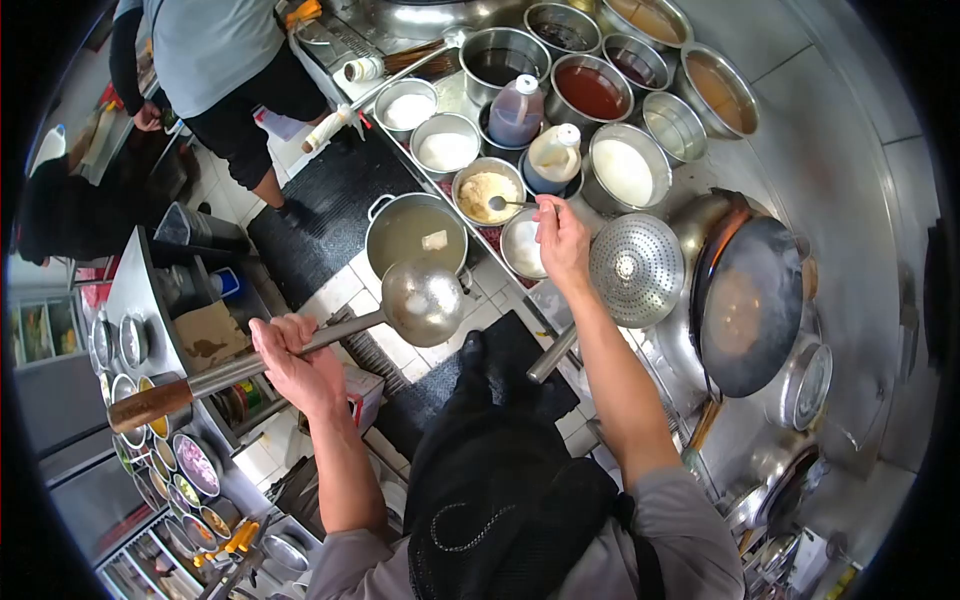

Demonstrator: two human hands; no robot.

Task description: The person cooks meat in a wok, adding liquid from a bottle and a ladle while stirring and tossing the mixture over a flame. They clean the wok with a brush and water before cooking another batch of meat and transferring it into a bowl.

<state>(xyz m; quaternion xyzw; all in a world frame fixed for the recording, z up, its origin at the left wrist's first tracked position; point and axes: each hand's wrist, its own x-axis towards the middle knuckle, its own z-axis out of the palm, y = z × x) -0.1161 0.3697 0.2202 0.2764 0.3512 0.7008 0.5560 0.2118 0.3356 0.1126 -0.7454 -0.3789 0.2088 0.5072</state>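
Observation:
My left hand (pixel 305 370) is closed around the metal shaft of a large ladle (pixel 420 303) with a wooden handle end. A little white substance lies in the ladle's bowl, which hangs partly in front of a pot of cloudy liquid (pixel 385 240). In my right hand (pixel 563 240) is a small spoon (pixel 502 203), its head over a metal bowl of pale yellow powder (pixel 480 192). Just below that hand stands a bowl of white powder (pixel 524 243). A perforated skimmer (pixel 637 270) lies right of my right hand.
A steaming wok (pixel 745 310) sits on the stove at right. Several metal pots of sauce, including a red one (pixel 590 90), and two squeeze bottles (pixel 516 110) stand at the back. Another person (pixel 220 70) stands at upper left. A counter with ingredient tubs (pixel 197 465) is at lower left.

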